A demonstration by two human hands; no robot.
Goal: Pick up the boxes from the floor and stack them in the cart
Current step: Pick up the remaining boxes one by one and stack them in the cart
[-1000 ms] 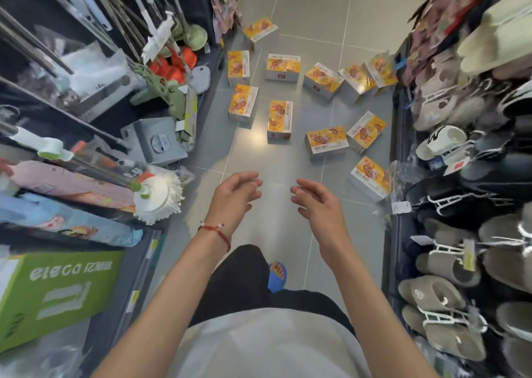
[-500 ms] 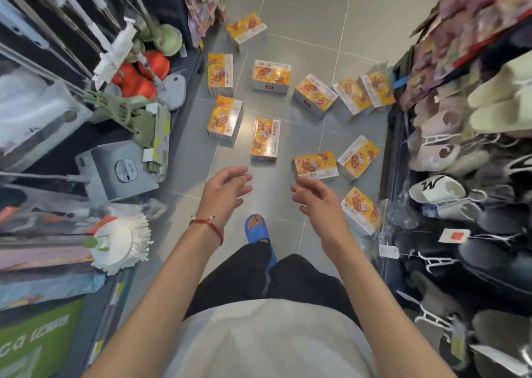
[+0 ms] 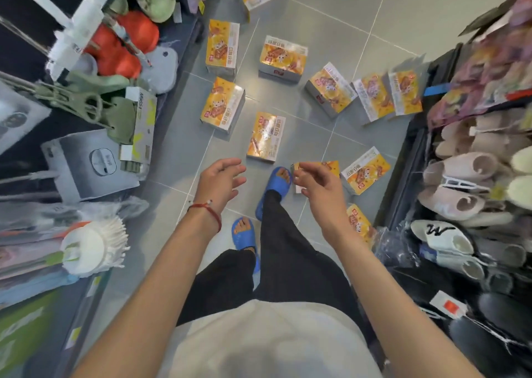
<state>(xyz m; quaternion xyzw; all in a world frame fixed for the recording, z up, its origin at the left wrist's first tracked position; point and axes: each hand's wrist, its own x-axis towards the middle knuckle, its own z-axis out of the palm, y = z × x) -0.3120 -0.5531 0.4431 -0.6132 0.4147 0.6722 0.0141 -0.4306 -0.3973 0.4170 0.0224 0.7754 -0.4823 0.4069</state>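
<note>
Strewn over the tiled floor in no order, mostly label up, so probably dropped rather than set down: yellow boxes, spread across the aisle. Closest in reach, the nearest box, lying flat just ahead of the front blue sandal, free on every side and so likely the easiest first pick. Beside that sandal, a second box, half hidden behind the right hand.

Both hands out in front, above the boxes, touching nothing. Left hand empty, fingers spread and loosely bent. Right hand empty too, fingers slackly curled. Held apart, seemingly readied for a two-handed grab.

No cart in view, hence nothing visibly stacked yet. Hemming the aisle: mops on the left, slippers on the right, leaving little room to step around.
</note>
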